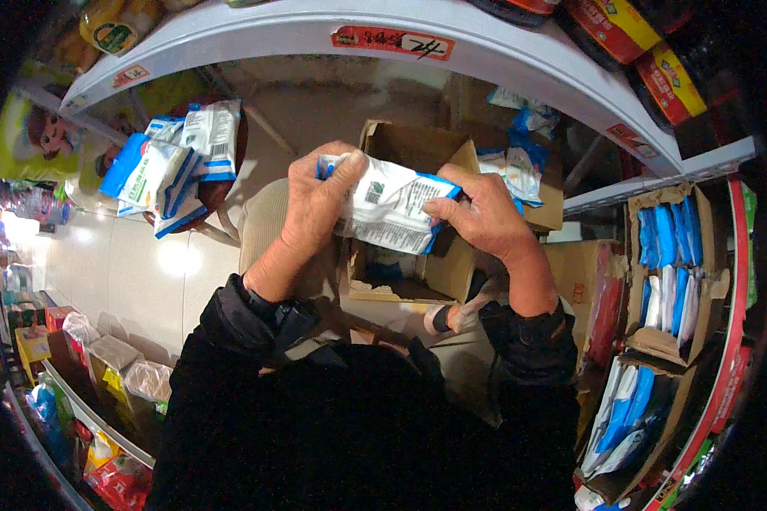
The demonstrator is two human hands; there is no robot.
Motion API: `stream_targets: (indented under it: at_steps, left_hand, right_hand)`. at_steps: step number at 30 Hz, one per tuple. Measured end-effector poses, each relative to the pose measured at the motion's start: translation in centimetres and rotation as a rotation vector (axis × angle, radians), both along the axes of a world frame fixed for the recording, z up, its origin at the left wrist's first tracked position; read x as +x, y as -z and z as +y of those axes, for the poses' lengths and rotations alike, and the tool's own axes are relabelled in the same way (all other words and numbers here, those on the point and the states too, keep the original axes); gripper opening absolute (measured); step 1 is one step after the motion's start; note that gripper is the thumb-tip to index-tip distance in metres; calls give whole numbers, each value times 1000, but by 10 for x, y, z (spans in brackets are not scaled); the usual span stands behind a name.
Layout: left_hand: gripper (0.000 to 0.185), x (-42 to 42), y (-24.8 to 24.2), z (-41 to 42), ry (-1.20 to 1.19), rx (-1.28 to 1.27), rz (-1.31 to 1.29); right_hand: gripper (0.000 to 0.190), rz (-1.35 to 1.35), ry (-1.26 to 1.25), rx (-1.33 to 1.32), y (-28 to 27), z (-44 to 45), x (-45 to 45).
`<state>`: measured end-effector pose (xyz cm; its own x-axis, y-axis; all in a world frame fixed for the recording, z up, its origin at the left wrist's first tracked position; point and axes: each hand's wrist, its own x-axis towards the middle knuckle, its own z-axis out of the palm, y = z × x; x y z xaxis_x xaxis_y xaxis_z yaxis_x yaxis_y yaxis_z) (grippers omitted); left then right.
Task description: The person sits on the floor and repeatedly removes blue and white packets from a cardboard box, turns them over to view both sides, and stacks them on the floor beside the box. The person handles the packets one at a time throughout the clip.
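Observation:
A white and blue plastic packet (390, 201) with printed writing is stretched between my two hands, above an open cardboard box (450, 274). My left hand (323, 195) grips its left end, thumb on top. At the other end, my right hand (482, 207) pinches the blue edge between thumb and fingers. Inside the box, partly hidden by the packet, something pale lies low down. To the left, several similar blue and white packets (211, 140) are piled on a round dark stool seat (240, 137). More such packets (518, 169) lie on another cardboard box (550, 204) to the right.
A white shelf edge (262, 38) curves across in front, with jars above it. At the right, cardboard cartons (706, 255) hold upright blue and white packets. Shelves with boxed and bagged goods (112, 358) stand at the lower left, beside the tiled floor (134, 268).

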<state>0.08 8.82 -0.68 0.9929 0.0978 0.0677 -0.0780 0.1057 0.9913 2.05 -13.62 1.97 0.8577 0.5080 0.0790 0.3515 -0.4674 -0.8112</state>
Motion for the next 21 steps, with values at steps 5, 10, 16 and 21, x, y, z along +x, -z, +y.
stream_targets:
  at_steps: [5, 10, 16, 21]
  left_hand:
    - [19, 2, 3, 0, -35, -117, 21]
    - [18, 4, -5, 5, 5, -187, 107]
    - [18, 5, 1, 3, -34, -258, 124]
    - [21, 9, -2, -3, -191, -177, 137]
  right_hand:
    - [24, -148, 20, -6, -16, 10, -9]
    - [26, 2, -68, 104, -23, 7, -11]
    - [20, 186, 16, 305, -4, 6, -3]
    - [33, 495, 45, 536, 7, 23, -13]
